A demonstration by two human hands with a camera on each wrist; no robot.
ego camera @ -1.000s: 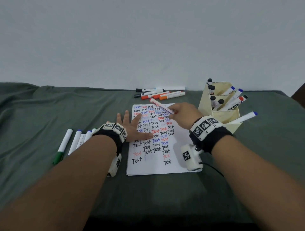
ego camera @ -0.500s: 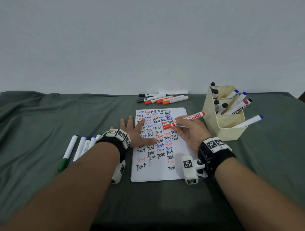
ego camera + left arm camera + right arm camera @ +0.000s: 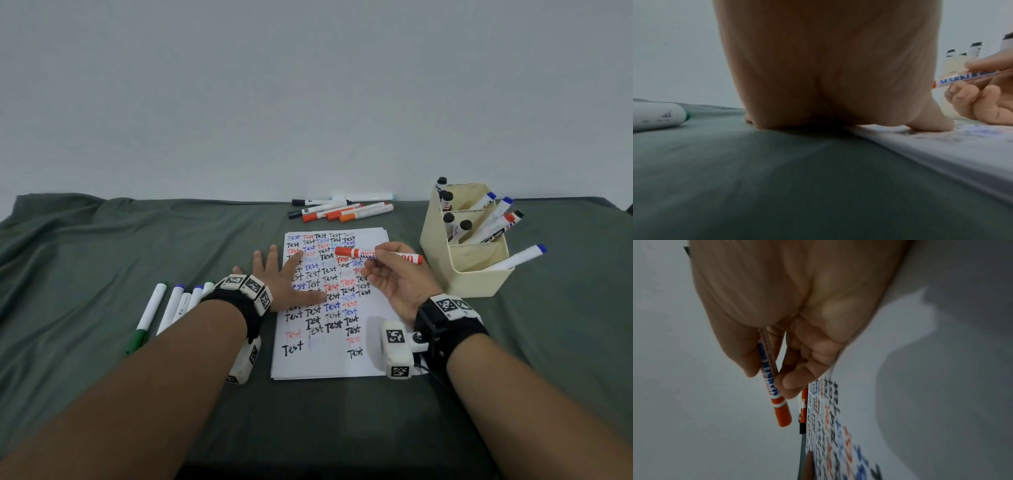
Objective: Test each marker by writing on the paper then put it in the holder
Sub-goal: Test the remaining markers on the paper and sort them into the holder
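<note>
Reading "MARKER" on the capped orange marker (image 3: 376, 255) | I see right hand (image 3: 399, 279) pinching it above "Test"-covered paper (image 3: 376, 308) | left hand (image 3: 277, 281) spread flat on paper

On my right, the cream plastic holder (image 3: 472, 270) stands just beside the white sheet of paper (image 3: 373, 356) covered in "Test" words, its markers leaning out rightward over the grey-green cloth of the bench (image 3: 102, 246). I see a narrow lane of cloth between holder and paper. At the far edge, a cluster of loose orange and black markers (image 3: 342, 209) lies across the way. To my left, a row of white capped markers (image 3: 171, 308) lies near the paper. My left hand (image 3: 284, 284) lies flat on the paper's left edge. Cloth near me is open.
</note>
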